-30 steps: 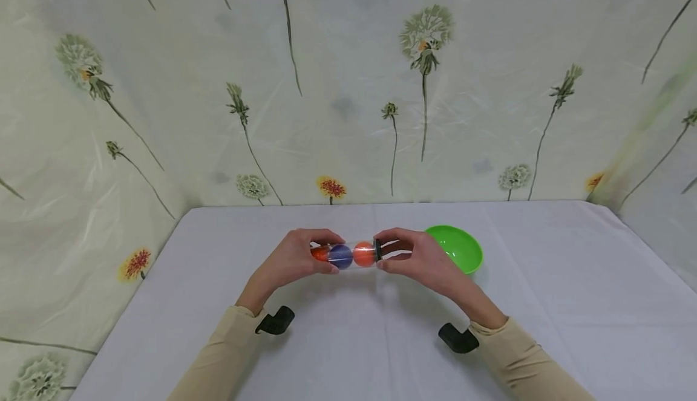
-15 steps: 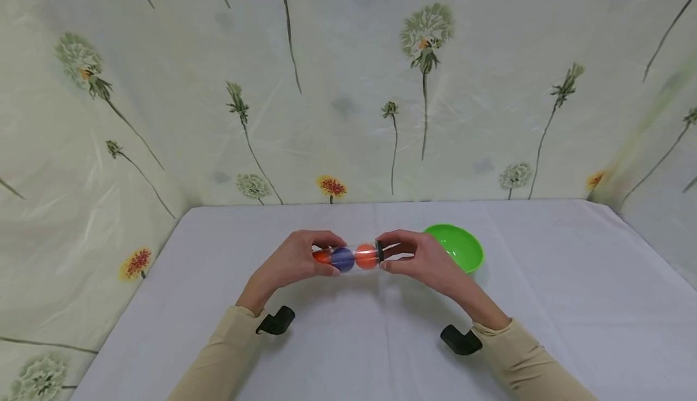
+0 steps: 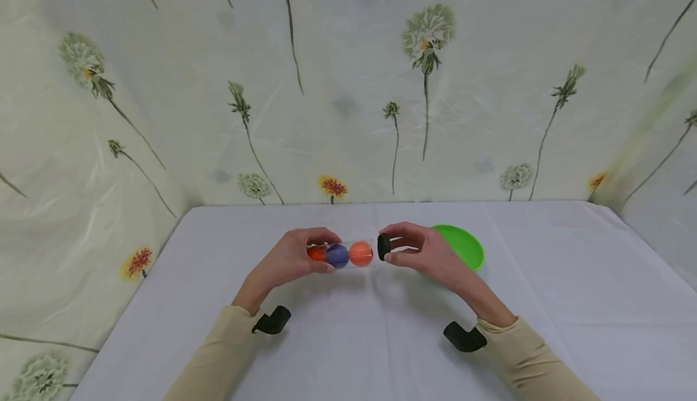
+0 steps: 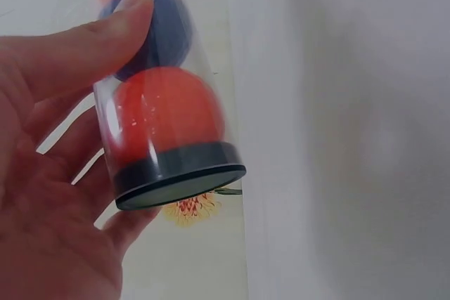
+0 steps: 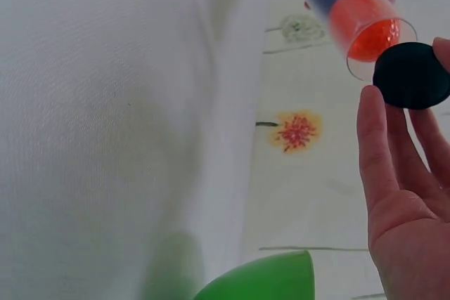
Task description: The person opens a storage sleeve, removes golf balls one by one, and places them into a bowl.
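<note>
The left hand (image 3: 290, 259) grips the tube (image 3: 350, 257), roughly level above the table (image 3: 348, 340); the right hand (image 3: 427, 256) pinches the cap (image 3: 383, 247), apart from and just beside the open end. Uncapping appears complete; emptying appears not begun, three balls (image 3: 361, 254) lying inside. The bowl (image 3: 465, 247) stands beyond the right hand.

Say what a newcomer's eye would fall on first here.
Probably the clear tube in the left hand, mid-picture in the head view, with a blue ball between two orange-red balls. Just off the tube's open end, the right hand pinches a black cap. The bright green bowl, partly hidden by the right hand, likely stands out next against the white cloth.
</note>
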Demonstrator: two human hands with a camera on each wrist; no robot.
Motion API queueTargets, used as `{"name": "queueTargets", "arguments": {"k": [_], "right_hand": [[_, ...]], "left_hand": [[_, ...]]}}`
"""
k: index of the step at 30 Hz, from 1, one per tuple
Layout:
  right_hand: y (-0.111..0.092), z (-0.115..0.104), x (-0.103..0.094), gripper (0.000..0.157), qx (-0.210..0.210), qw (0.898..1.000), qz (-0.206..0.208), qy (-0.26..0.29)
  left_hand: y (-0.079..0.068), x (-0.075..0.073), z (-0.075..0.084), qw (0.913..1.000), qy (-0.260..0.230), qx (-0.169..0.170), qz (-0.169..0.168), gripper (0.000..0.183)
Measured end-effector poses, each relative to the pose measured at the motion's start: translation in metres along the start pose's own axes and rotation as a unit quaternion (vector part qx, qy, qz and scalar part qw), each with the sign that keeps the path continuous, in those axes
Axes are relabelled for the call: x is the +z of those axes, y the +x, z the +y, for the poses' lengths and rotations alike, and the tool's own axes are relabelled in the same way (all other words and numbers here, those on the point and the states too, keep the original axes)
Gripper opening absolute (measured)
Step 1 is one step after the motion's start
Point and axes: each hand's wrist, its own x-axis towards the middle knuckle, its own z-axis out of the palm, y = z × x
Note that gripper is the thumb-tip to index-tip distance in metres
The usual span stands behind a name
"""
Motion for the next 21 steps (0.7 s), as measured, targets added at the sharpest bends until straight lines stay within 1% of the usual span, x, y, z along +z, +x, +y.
{"name": "queueTargets", "arguments": {"k": [4,11,16,21], "right_hand": [[-0.0017,0.0024,-0.0004,0.042,-0.004,1.000,0.005,0.003],[-0.0030,0.0060,-0.0023,0.046,-0.003,1.000,0.015,-0.014],[-0.0039,0.0055,-0.0029,0.047,-0.006,1.000,0.011,-0.022],[-0.0037,0.0052,-0.0048,0.045,-0.007,1.000,0.005,-0.020]], "left_hand": [[-0.0019,-0.0003,-0.0020,1.0000,0.001,-0.001,0.006,0.043],[-0.0033,-0.0033,-0.0051,0.9999,-0.017,0.001,0.004,0.047],[-0.0049,-0.0053,-0.0057,0.9997,-0.025,0.002,-0.001,0.047],[-0.0057,-0.0073,-0.0064,0.9998,-0.020,0.009,0.000,0.047]]}}
